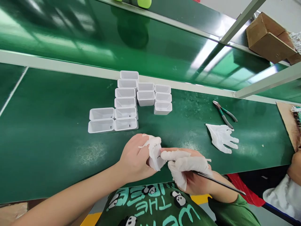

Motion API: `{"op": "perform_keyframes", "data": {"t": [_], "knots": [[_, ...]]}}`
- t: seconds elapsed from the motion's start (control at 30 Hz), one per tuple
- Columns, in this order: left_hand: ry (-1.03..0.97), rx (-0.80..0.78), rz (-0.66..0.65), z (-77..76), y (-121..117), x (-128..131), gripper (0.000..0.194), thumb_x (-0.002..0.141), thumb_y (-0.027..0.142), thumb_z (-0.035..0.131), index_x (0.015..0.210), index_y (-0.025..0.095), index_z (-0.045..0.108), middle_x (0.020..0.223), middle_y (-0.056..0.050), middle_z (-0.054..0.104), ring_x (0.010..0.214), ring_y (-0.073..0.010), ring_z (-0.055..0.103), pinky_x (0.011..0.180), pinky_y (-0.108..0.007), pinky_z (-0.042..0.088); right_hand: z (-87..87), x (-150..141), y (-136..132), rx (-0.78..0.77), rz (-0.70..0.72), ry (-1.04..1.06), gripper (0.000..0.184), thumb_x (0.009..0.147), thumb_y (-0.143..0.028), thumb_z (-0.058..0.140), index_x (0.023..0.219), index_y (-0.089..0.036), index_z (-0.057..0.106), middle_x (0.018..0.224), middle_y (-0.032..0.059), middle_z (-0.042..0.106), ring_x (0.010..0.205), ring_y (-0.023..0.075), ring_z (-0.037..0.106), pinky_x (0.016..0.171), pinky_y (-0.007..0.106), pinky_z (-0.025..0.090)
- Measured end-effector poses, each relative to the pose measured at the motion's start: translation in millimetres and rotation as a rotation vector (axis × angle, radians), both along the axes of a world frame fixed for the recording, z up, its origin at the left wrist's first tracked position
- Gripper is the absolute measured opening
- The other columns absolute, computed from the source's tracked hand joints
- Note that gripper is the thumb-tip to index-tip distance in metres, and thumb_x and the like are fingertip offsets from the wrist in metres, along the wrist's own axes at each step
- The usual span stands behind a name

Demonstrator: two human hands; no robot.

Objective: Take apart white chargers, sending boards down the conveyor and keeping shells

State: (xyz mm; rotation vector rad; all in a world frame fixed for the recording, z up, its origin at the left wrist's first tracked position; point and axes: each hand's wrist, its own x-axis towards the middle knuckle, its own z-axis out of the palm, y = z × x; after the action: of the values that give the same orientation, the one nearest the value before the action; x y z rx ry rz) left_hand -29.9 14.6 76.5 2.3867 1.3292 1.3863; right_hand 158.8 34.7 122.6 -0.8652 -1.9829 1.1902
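My left hand (pixel 136 155) is closed around a small white plastic box (pixel 157 160), tilted in front of my shirt. White finger covers are on fingertips of both hands. My right hand (pixel 191 171) is closed on a slim dark tweezers-like tool (pixel 221 181), whose rear end sticks out to the lower right. Its working tip is hidden by the fingers. The right fingertips meet the mouth of the held box, where a small dark mark shows. Beyond the hands, several open white plastic boxes (pixel 125 113) stand in rows; a few have small dark bits inside.
Green-handled cutting pliers (pixel 224 113) and a white glove (pixel 222 137) lie to the right on the green table (pixel 58 150). A shelf above carries a cardboard box (pixel 269 39). Another person's arm (pixel 295 169) shows at the right edge.
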Motion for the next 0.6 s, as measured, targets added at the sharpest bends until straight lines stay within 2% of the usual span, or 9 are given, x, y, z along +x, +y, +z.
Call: {"op": "perform_keyframes", "data": {"t": [0.1,0.23,0.33,0.4,0.6], "knots": [[0.026,-0.006,0.001,-1.8,-0.3,-0.3,0.026,0.073,0.013,0.066,0.09,0.023,0.05,0.07,-0.002,0.059,0.057,-0.0211,0.057,0.055,-0.035,0.049,1.2,-1.2,-1.1,0.08,0.063,-0.068,0.011,0.088,-0.011,0.059,0.089,-0.021,0.064,0.085,0.0041,0.075,0.076,0.0158,0.075,0.082,0.025,0.063],[0.018,-0.013,0.047,-4.0,-0.6,1.9,0.026,0.076,0.016,0.066,0.095,0.024,0.051,0.069,-0.002,0.06,0.061,-0.0227,0.06,0.055,-0.036,0.049,4.4,-5.8,-1.5,0.202,-0.024,0.04,0.022,0.086,-0.004,0.056,0.09,-0.025,0.052,0.084,0.0011,0.073,0.078,0.0164,0.073,0.086,0.03,0.063],[0.005,0.008,0.074,-5.6,-0.4,3.8,0.028,0.075,0.014,0.07,0.096,0.023,0.052,0.067,-0.004,0.06,0.06,-0.0236,0.059,0.055,-0.037,0.048,4.1,-6.8,-1.0,0.201,0.006,0.002,0.027,0.083,0.001,0.051,0.089,-0.025,0.046,0.08,0.0013,0.068,0.073,0.0156,0.068,0.072,0.026,0.061],[0.016,0.016,0.081,-6.5,-0.4,4.2,0.028,0.076,0.014,0.071,0.095,0.022,0.052,0.069,-0.005,0.061,0.061,-0.0236,0.059,0.055,-0.037,0.048,2.0,-5.7,-1.0,0.209,0.024,-0.05,0.029,0.079,0.003,0.047,0.085,-0.025,0.043,0.074,0.0003,0.063,0.068,0.0158,0.063,0.062,0.025,0.056],[0.092,0.015,0.074,-5.7,0.1,1.9,0.023,0.077,0.014,0.069,0.093,0.02,0.053,0.071,-0.005,0.061,0.061,-0.0228,0.059,0.054,-0.033,0.046,-1.8,-5.2,1.6,0.256,0.04,-0.093,0.027,0.073,-0.002,0.045,0.077,-0.025,0.034,0.07,-0.0004,0.053,0.059,0.0146,0.051,0.054,0.024,0.047]]}}
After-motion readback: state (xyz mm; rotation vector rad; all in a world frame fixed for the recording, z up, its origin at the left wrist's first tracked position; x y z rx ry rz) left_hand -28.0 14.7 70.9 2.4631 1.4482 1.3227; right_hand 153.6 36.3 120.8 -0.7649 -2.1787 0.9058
